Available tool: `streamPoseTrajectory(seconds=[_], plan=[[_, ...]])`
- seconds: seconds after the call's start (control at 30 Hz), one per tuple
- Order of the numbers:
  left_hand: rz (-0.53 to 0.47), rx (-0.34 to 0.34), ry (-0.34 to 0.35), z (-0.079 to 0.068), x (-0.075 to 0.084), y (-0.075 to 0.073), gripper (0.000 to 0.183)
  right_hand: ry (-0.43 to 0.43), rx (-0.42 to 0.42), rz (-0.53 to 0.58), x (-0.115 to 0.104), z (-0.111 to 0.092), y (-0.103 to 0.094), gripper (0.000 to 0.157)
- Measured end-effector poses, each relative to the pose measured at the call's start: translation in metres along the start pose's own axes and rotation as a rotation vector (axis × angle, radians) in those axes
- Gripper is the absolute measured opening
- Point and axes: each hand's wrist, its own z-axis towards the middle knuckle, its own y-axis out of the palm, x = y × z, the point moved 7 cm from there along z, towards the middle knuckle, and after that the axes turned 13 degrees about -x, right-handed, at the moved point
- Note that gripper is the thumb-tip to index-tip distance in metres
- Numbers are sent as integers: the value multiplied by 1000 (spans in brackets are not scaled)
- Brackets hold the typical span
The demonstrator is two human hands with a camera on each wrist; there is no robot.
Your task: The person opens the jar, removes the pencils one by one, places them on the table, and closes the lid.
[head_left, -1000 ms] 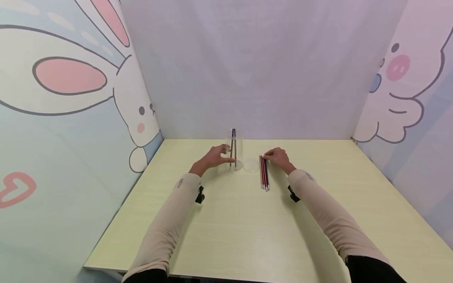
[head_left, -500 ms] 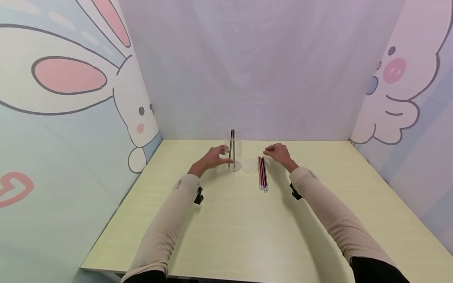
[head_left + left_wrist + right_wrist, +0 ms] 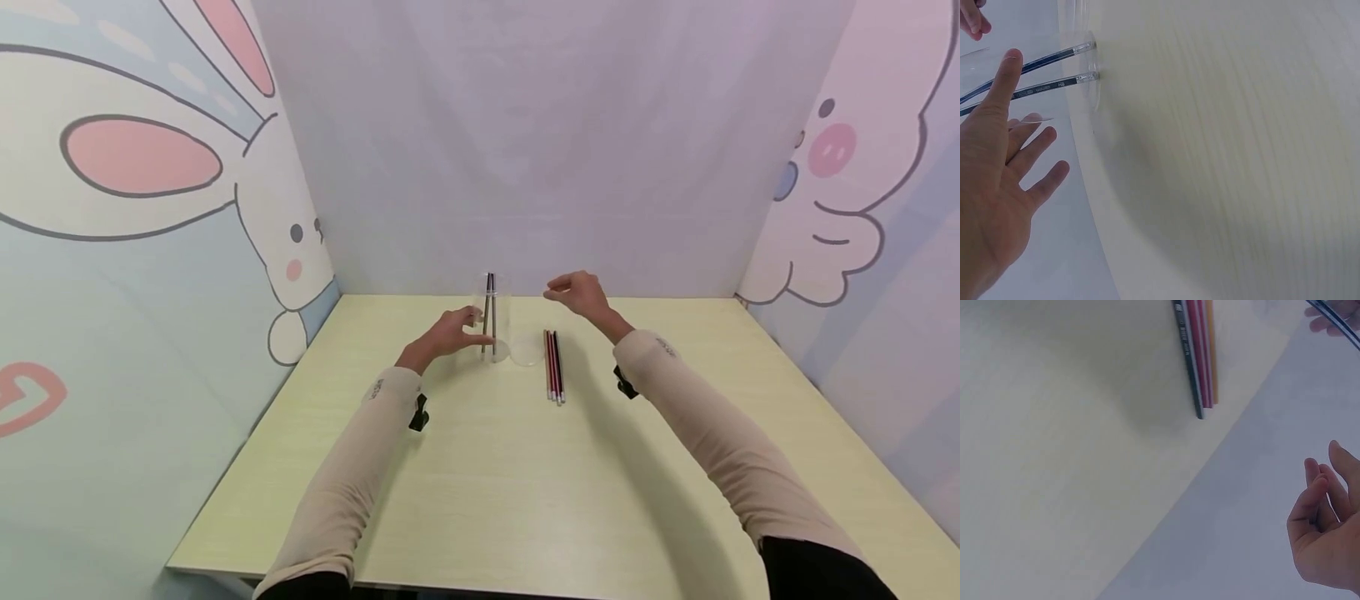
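Note:
My left hand (image 3: 450, 332) grips a clear plastic cylinder (image 3: 504, 310) standing on the table, thumb in front and fingers on the far side. Inside it, two dark pencils (image 3: 1054, 85) lean with their eraser ends down, as the left wrist view shows. My right hand (image 3: 581, 294) is raised above the table's back edge, fingers loosely bent and holding nothing. Below it several pencils (image 3: 553, 367) lie side by side, eraser ends toward me. In the right wrist view they are a black pencil (image 3: 1189, 362), red pencils (image 3: 1200, 356) and a yellow-orange pencil (image 3: 1212, 356).
A clear round disc (image 3: 527, 352) lies flat between the cylinder and the loose pencils. The pale wooden table (image 3: 480, 483) meets a plain light wall (image 3: 540, 167) at the back. Side walls carry cartoon animals.
My right hand has come away from the loose pencils and risen up and back. My left hand stays on the cylinder, and the pencils have not visibly moved.

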Motion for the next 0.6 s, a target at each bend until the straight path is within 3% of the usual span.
streamPoseTrajectory(seconds=[0.3, 0.6], plan=[[12, 9, 3, -2, 2, -2, 67, -102, 6, -28, -52, 12, -17, 30], [-12, -8, 5, -2, 6, 0, 63, -145, -13, -68, -92, 20, -13, 26]])
